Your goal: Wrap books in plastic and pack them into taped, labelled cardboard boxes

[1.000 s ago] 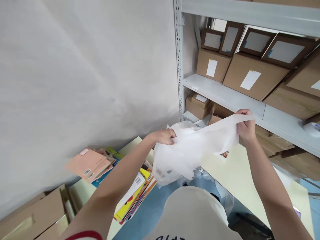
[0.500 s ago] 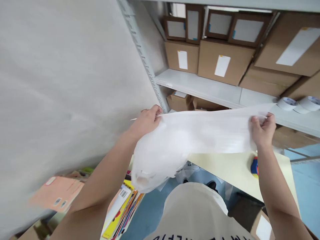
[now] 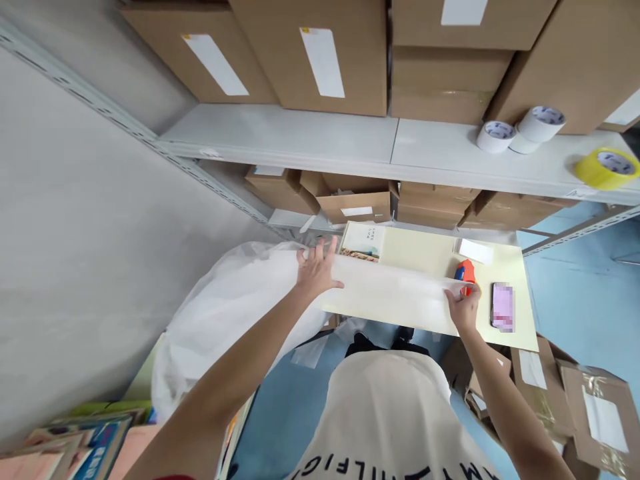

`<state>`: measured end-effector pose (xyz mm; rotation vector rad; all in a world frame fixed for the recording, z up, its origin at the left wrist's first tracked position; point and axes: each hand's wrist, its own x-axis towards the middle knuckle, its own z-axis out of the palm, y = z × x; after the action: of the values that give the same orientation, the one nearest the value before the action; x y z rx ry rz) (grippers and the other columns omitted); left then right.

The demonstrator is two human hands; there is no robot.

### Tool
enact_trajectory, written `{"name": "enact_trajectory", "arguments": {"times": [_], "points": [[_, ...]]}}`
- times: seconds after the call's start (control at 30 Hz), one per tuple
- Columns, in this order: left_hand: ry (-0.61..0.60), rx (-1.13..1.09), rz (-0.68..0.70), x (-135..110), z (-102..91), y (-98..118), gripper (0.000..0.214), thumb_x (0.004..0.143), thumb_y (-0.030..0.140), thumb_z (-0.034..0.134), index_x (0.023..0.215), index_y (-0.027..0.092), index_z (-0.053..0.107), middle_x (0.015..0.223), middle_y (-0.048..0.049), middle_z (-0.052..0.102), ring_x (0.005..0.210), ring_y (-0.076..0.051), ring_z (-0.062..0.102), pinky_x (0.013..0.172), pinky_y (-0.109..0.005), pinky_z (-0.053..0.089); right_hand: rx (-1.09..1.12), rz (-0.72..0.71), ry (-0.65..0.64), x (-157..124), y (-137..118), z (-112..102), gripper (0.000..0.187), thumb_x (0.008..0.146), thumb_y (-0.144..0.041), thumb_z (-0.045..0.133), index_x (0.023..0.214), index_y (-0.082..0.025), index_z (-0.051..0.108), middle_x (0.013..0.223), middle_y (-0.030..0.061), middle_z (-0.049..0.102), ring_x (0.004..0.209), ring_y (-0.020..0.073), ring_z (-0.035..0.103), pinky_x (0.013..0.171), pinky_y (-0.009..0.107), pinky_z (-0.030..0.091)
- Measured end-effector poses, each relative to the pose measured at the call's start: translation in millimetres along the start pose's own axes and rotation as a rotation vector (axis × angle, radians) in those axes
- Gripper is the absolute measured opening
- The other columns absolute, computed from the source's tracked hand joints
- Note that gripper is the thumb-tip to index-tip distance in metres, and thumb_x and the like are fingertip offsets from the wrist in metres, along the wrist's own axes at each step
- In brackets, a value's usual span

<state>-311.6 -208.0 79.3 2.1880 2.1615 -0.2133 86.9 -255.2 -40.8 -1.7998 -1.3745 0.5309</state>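
1. Right hand (image 3: pixel 463 307) is closed in a pinch on the end of a thin white sheet (image 3: pixel 395 283), down at the near edge of the table (image 3: pixel 505 337).
2. Left hand (image 3: pixel 317 270) lies wide and flat, fingers spread, pressing the sheet onto the table's left end.
3. Between the two hands the sheet runs as a narrow, fairly taut band across the cream top. Its loose bulk billows off the left end and sags toward the books (image 3: pixel 75 447) stacked low on that side.
4. To my eye, doing this well means an even pull from the pinch while the flat palm pins its end, so the band lies without creases. The hanging bulk looks heavy enough to drag it sideways, so the palm needs firm weight.
5. Just past the right hand sits a red cutter (image 3: pixel 465 270), touching or nearly touching the sheet's end, with a phone (image 3: pixel 501 307) beside it. Either could snag the film.
6. Farther back on the table lie a booklet (image 3: pixel 363 243), close by the left fingertips, and a white card (image 3: pixel 475 251).
7. Beyond the table, open cartons (image 3: pixel 355 203) sit under a grey shelf (image 3: pixel 350 137).
8. On that shelf stand large boxes (image 3: pixel 325 53), white tape rolls (image 3: pixel 520 127) and a yellow roll (image 3: pixel 605 167).
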Motion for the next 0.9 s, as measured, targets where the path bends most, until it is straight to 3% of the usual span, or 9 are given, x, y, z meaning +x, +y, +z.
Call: {"name": "enact_trajectory", "arguments": {"times": [0.13,0.27,0.4,0.5,0.57,0.67,0.77,0.9], "points": [[-0.078,0.020,-0.047,7,44.6,24,0.129,0.061,0.044,0.085,0.159,0.010,0.008,0.162,-0.0287,0.016,0.142,-0.044,0.033,0.116,-0.064,0.012,-0.082,0.062,-0.077,-5,35,11,0.053,0.083,-0.053,0.058,0.117,-0.019,0.037,0.111,0.0139,0.051,0.067,0.0184,0.055,0.074,0.046,0.054],[-0.122,0.022,-0.048,7,85.2,42,0.103,0.079,0.033,0.071,0.160,0.017,0.009,0.165,-0.0219,0.011,0.152,-0.038,0.016,0.117,-0.066,0.011,-0.151,0.053,-0.143,-11,60,27,0.042,0.087,-0.045,0.056,0.116,-0.019,0.039,0.117,0.0182,0.050,0.093,0.0277,0.061,0.083,0.049,0.054],[-0.175,-0.021,-0.080,-3,122.6,61,0.071,0.092,0.018,0.046,0.159,0.019,0.022,0.165,-0.0178,0.015,0.154,-0.031,0.012,0.118,-0.065,0.013,-0.185,-0.002,-0.193,-23,73,38,0.031,0.091,-0.038,0.047,0.115,-0.019,0.041,0.121,0.0216,0.048,0.116,0.0331,0.054,0.087,0.053,0.053],[-0.250,-0.080,0.023,-14,144.4,76,0.061,0.096,0.016,0.036,0.156,0.016,0.029,0.164,-0.0181,0.017,0.153,-0.030,0.015,0.120,-0.059,0.013,-0.295,-0.079,-0.222,-32,69,40,0.035,0.092,-0.035,0.045,0.121,-0.015,0.043,0.136,0.0274,0.040,0.133,0.0377,0.042,0.098,0.059,0.046],[-0.308,-0.124,0.133,-21,155.8,83,0.062,0.096,0.023,0.040,0.156,0.014,0.029,0.165,-0.0187,0.016,0.153,-0.031,0.015,0.122,-0.056,0.012,-0.396,-0.164,-0.303,-36,61,42,0.039,0.093,-0.032,0.044,0.128,-0.013,0.044,0.146,0.0283,0.034,0.144,0.0388,0.030,0.108,0.062,0.036],[-0.387,-0.177,0.253,-29,170.2,83,0.078,0.091,0.042,0.054,0.157,0.011,0.027,0.164,-0.0207,0.014,0.153,-0.035,0.012,0.122,-0.055,0.011,-0.488,-0.235,-0.551,-41,50,48,0.051,0.094,-0.031,0.044,0.141,-0.013,0.039,0.157,0.0246,0.029,0.150,0.0366,0.021,0.115,0.060,0.028],[-0.445,-0.187,0.238,-31,182.3,74,0.089,0.085,0.053,0.060,0.157,0.013,0.026,0.164,-0.0219,0.012,0.153,-0.039,0.009,0.120,-0.060,0.010,-0.572,-0.130,-0.709,-48,48,56,0.068,0.092,-0.038,0.048,0.151,-0.011,0.028,0.161,0.0243,0.025,0.151,0.0380,0.019,0.116,0.058,0.028],[-0.508,-0.186,0.200,-26,190.8,59,0.092,0.083,0.058,0.062,0.157,0.018,0.026,0.165,-0.0207,0.009,0.152,-0.042,0.008,0.118,-0.064,0.011,-0.633,-0.036,-0.739,-64,50,59,0.079,0.091,-0.046,0.050,0.155,-0.010,0.022,0.163,0.0244,0.020,0.151,0.0390,0.018,0.115,0.057,0.028]]}}
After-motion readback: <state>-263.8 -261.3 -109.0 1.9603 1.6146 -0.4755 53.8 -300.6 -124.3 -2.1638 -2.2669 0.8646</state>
